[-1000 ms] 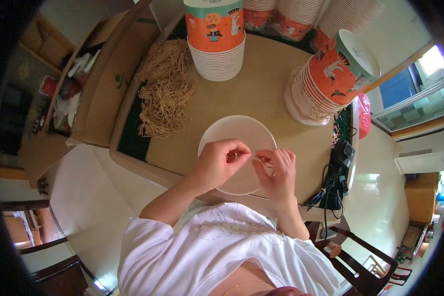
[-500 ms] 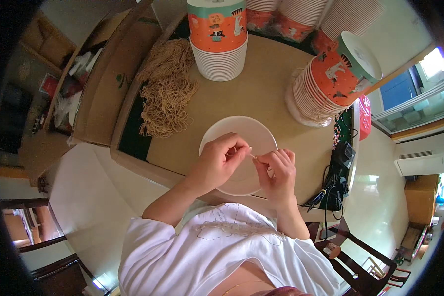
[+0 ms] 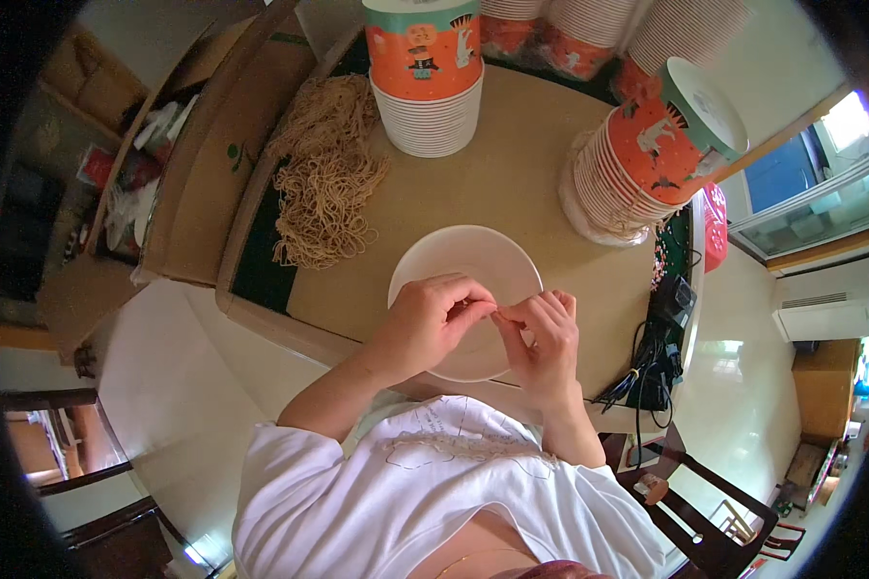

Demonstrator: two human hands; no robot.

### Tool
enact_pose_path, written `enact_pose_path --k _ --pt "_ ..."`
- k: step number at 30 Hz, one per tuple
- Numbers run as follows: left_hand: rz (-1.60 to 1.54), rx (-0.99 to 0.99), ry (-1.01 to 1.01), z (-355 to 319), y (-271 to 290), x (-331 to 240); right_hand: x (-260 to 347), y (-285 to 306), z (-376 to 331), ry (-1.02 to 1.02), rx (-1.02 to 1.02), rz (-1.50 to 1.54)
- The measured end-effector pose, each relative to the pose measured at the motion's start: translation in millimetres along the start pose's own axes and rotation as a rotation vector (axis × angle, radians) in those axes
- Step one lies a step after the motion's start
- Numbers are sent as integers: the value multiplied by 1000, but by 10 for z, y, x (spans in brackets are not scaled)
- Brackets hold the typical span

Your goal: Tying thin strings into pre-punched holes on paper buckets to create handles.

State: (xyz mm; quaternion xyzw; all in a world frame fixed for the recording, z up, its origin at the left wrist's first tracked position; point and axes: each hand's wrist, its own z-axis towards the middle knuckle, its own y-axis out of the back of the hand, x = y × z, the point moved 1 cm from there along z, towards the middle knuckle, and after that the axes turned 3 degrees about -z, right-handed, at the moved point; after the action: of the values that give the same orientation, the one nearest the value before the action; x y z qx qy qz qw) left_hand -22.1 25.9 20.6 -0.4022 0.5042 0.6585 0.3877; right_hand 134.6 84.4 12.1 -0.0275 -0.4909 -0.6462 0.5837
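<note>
You have a round, cream-white paper bowl (image 3: pixel 465 280) in front of you, just below the centre of the frame, resting upright on the tan tabletop (image 3: pixel 521 183) with its open side up. Its inside is plain and looks bare. The upper rim shows in full; the lower half is covered. Something thin sits over its lower middle, too small to tell.

head cam, fisheye, looking straight down, close over table (image 3: pixel 512 193)
</note>
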Motion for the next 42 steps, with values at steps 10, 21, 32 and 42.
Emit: enact_pose_path --k 10,21,32,42 --pt "-180 -24 95 5 36 77 -70 61 -30 -62 -53 18" --pt "-63 -37 -3 48 13 -109 -54 47 10 -19 -35 56" --pt "76 -74 -144 71 -53 -166 -62 92 -8 -177 18 222" --pt "75 -55 -298 5 289 -473 -327 283 33 -76 218 518"
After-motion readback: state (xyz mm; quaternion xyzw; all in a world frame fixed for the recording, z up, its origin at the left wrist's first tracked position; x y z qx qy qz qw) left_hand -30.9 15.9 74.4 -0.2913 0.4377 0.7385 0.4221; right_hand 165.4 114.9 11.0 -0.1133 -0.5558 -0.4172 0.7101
